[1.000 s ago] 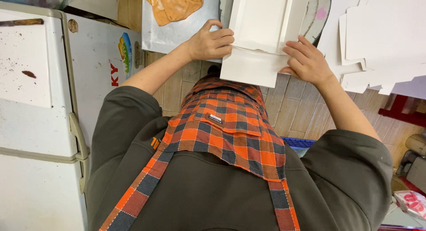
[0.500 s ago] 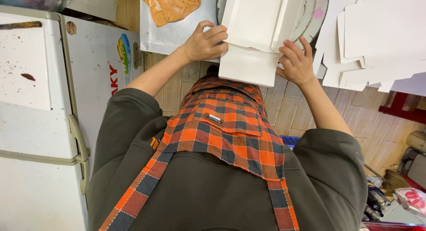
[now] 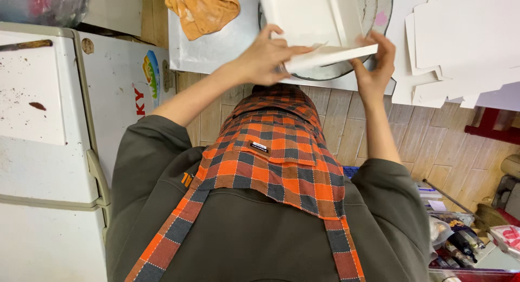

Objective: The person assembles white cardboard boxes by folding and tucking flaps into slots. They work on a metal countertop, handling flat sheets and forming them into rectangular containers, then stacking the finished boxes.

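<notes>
A white cardboard box (image 3: 317,22), half folded, rests on a round metal tray (image 3: 374,14) on the steel table (image 3: 216,44). My left hand (image 3: 265,57) grips the box's front flap from the left, fingers curled over its edge. My right hand (image 3: 376,65) presses the flap's right end, fingers spread upward. Both arms reach out over an orange and grey checked apron (image 3: 271,152) worn over a dark sweatshirt.
An orange cloth (image 3: 203,8) lies on the table's left part. A stack of flat white box blanks (image 3: 460,49) sits to the right. A white fridge (image 3: 49,141) stands at the left. A bin of bottles (image 3: 460,244) is low right, on a wooden floor (image 3: 433,146).
The box's front flap has been folded up from hanging flat to near level. Both hands moved up and closer to the flap's edge.
</notes>
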